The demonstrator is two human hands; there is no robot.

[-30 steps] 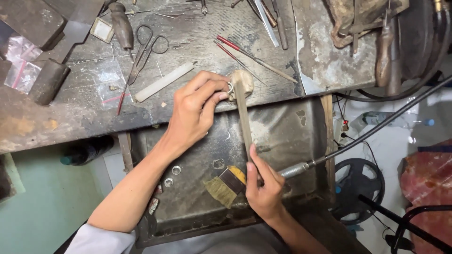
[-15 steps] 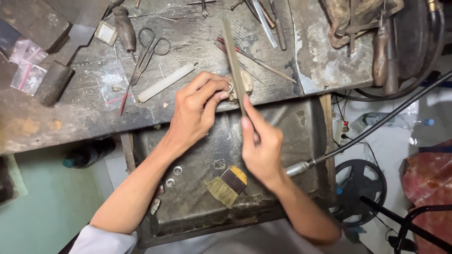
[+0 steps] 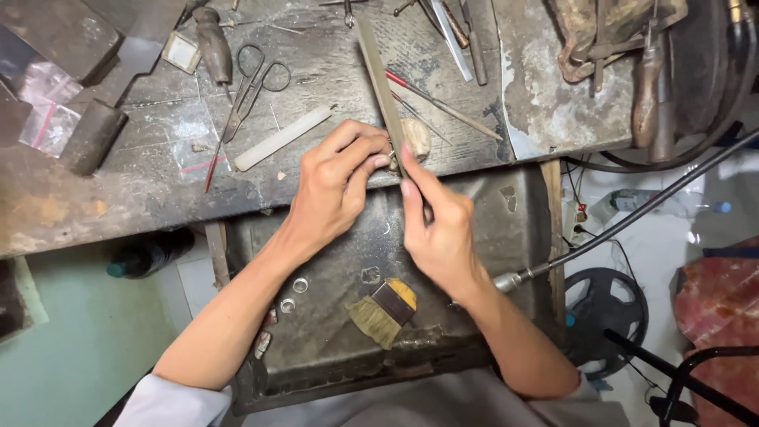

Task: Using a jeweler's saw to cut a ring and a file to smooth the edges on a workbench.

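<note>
My left hand pinches a small metal piece against a worn wooden peg at the bench's front edge. My right hand grips a long flat metal file, which reaches up and away over the bench, its blade lying across the small piece. The piece itself is mostly hidden by my fingertips. Below my hands sits a dark metal catch tray.
In the tray lie a small brush and two metal rings. On the bench are scissors, a pale flat stick, a wooden-handled tool, thin needle files and plastic bags. A flexible-shaft handpiece hangs at right.
My right hand has risen from low over the tray to the bench edge, pushing the file forward across the piece. My left hand has stayed at the peg.
</note>
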